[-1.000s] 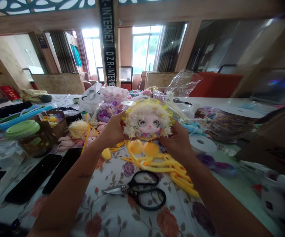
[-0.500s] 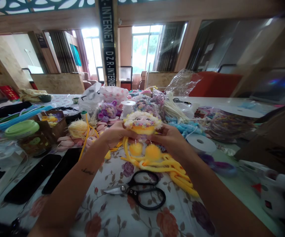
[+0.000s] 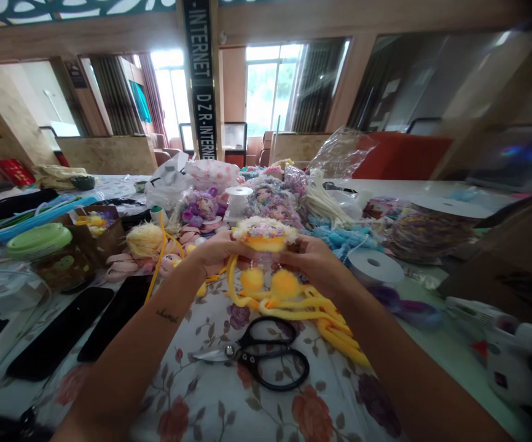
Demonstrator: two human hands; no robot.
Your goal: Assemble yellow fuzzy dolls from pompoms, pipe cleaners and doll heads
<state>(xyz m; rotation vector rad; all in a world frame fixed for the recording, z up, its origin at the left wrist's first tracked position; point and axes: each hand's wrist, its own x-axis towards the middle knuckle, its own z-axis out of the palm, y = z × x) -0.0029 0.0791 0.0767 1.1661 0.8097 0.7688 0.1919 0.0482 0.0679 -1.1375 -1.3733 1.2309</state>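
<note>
Lying closest, the black-handled scissors (image 3: 244, 358) are resting on the floral tablecloth (image 3: 211, 405), their blades pointing left. Off to the left, two dark flat slabs (image 3: 59, 331) are lying side by side. Beyond the scissors, a thick yellow cord (image 3: 340, 325) is looping across the cloth toward the right forearm.

Over that cord, two yellow pompoms (image 3: 285, 285) are hanging beneath a fluffy, cream-haired doll (image 3: 265, 231), which both hands are holding up centrally. The left hand (image 3: 220, 250) is gripping one side and the right hand (image 3: 312, 255) the other, thumbs pressing inward below the yellow band; the exact finger contact behind the doll is staying hidden.

Near the right hand, a white roll (image 3: 362, 265) is lying flat, while a green-lidded jar (image 3: 40, 240) is standing well to the left. Farther back, a purple-haired doll (image 3: 204, 205) is sitting beside a white spool (image 3: 239, 205), with plastic bags (image 3: 169, 184) crowding behind. At the far end, a lettered column (image 3: 203, 80) is rising between bright windows (image 3: 266, 92).
</note>
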